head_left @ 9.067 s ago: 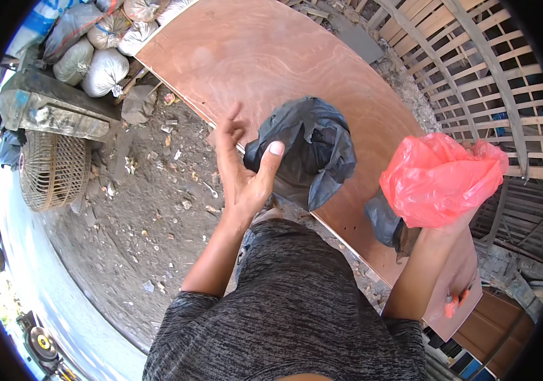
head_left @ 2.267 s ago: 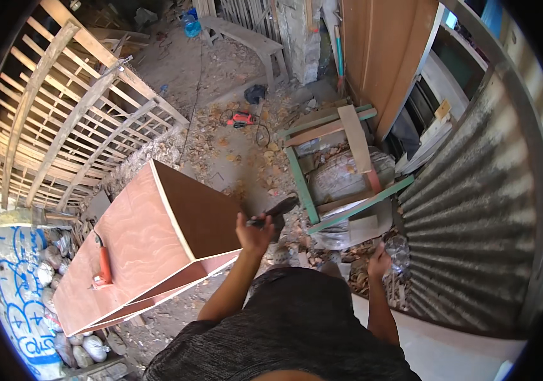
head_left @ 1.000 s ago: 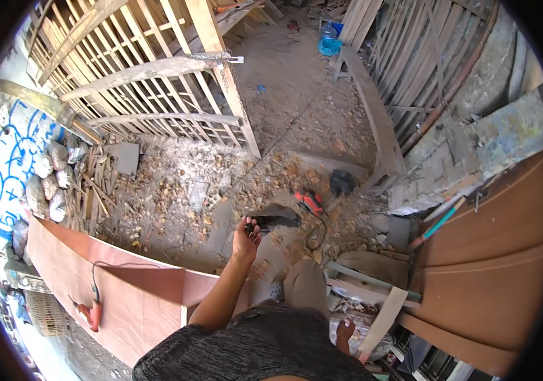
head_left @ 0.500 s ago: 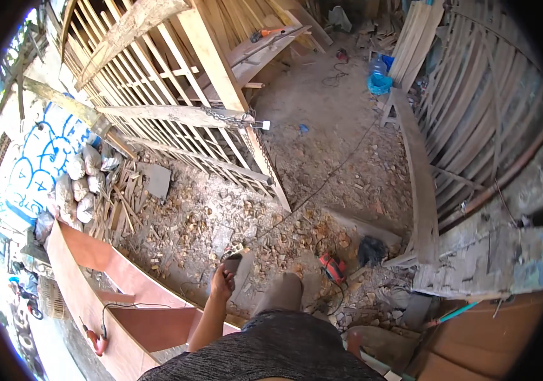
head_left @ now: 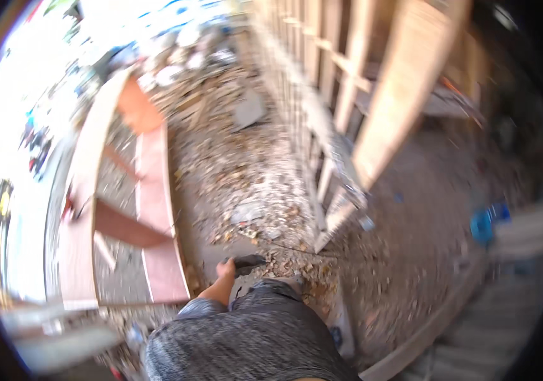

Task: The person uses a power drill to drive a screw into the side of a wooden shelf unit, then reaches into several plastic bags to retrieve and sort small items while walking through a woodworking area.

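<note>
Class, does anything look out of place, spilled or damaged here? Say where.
Loose debris litters the ground between the plywood frame and slatted wooden gate, which looks untidy; blur may hide finer damage.

The left hand [head_left: 225,268] holds a dark thing [head_left: 250,261], too blurry to name. A wood box [head_left: 81,267] is to its left, with a small red thing [head_left: 69,210] on it. Bags [head_left: 171,75] and a slatted gate [head_left: 404,76] are farther off.
</note>
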